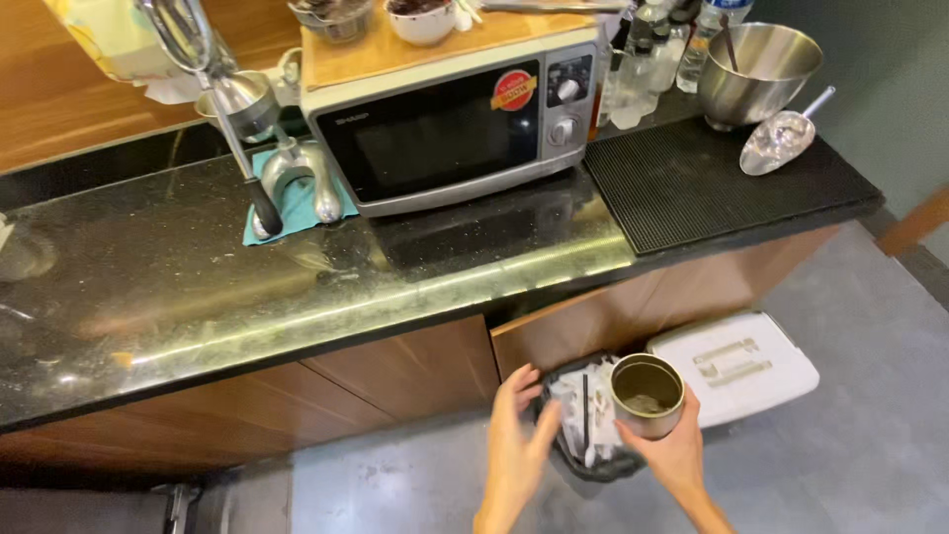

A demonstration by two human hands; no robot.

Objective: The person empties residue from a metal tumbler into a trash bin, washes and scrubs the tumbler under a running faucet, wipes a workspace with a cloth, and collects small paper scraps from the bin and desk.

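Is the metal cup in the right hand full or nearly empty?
Nearly empty. The metal cup, held upright by the right hand over the bin, shows bare inner walls and only a little residue at the bottom.

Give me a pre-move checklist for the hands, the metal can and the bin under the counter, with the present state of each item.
1. Right hand has a firm hold on the metal can: ok, fingers wrap its side.
2. Can upright with its mouth open: ok; a little residue shows at the bottom.
3. Can is over the waste bin: not ok, it sits beside the bin's right edge rather than centred over it.
4. Left hand free: ok, it is open, at the bin's left rim, holding nothing.
5. Room left in the bin: cannot tell; white scraps fill the visible part.
6. White lidded box clear of the hands: ok, it lies apart on the floor.
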